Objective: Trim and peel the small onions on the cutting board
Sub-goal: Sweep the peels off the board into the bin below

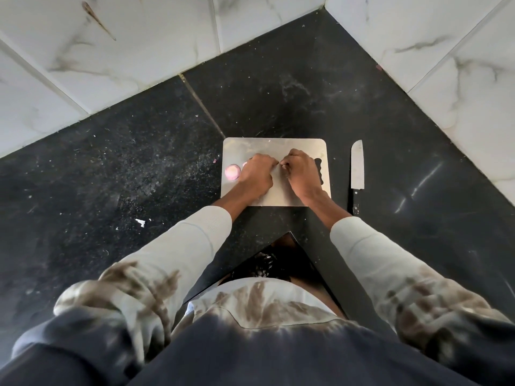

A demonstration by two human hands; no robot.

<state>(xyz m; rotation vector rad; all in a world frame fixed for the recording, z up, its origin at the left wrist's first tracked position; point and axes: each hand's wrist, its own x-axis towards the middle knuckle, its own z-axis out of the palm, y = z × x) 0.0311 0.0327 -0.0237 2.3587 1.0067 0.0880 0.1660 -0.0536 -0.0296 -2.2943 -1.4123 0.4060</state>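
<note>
A steel cutting board point(295, 196) lies on the black counter. One small pink onion point(232, 172), cut face up, sits at the board's left edge. A second pink piece point(245, 164) peeks out beside my left hand point(256, 174). Both hands are over the middle of the board with curled fingers. My left hand's fingertips meet those of my right hand point(299, 171), and together they pinch a small onion that the fingers almost wholly hide. The knife point(357, 168) lies on the counter to the right of the board, blade pointing away, with neither hand on it.
The black stone counter point(125, 168) forms a corner, bounded by white marble wall tiles point(111, 51) behind and to the right. Small scraps of peel point(140, 222) lie on the counter to the left. The counter's front edge is close to my body.
</note>
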